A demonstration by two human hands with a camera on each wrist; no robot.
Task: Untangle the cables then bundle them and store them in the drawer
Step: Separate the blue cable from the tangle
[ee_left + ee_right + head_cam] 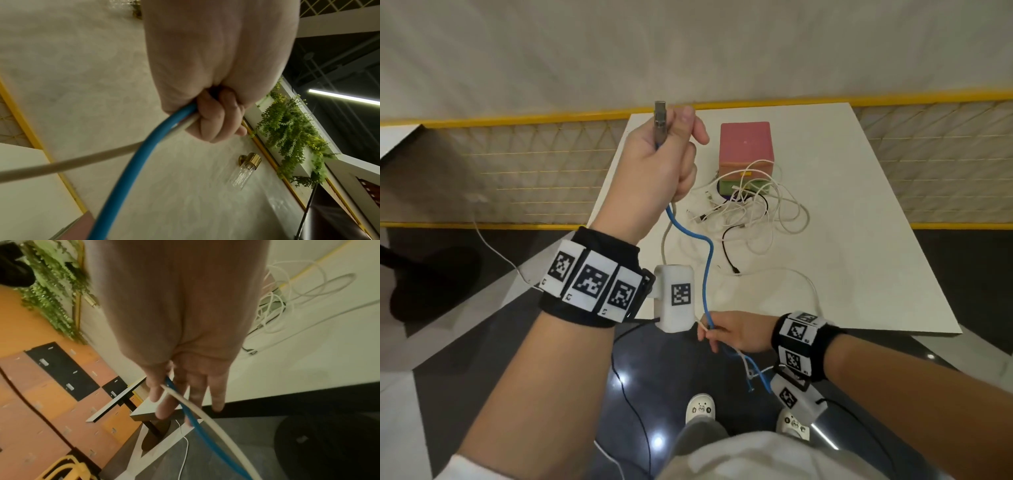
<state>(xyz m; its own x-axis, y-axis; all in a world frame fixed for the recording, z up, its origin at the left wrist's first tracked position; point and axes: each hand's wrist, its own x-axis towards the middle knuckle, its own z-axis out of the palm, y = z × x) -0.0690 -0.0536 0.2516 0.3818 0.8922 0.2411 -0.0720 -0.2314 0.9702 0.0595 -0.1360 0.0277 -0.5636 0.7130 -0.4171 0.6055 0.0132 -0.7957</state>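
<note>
My left hand (664, 161) is raised over the white table's (859, 246) left edge. It grips a blue cable (709, 260) and a grey cable (664, 240) in a fist, and a metal plug (660, 114) sticks out above the thumb. The left wrist view shows that fist (216, 73) closed round the blue cable (131, 170) and a pale cable (72, 164). The blue cable hangs down to my right hand (729, 335) at the table's front edge. There my right hand (185, 337) pinches the blue cable (203, 431) and a white one (224, 426), whose ends dangle below. A tangle of white and black cables (756, 212) lies in front of the pink drawer box (745, 144).
A green drawer front (748, 187) shows under the pink box, partly behind the tangle. A yellow-framed mesh railing (534, 171) runs behind and left of the table. My shoes (700, 407) stand on dark floor, and a thin white wire (493, 250) trails on the floor at left.
</note>
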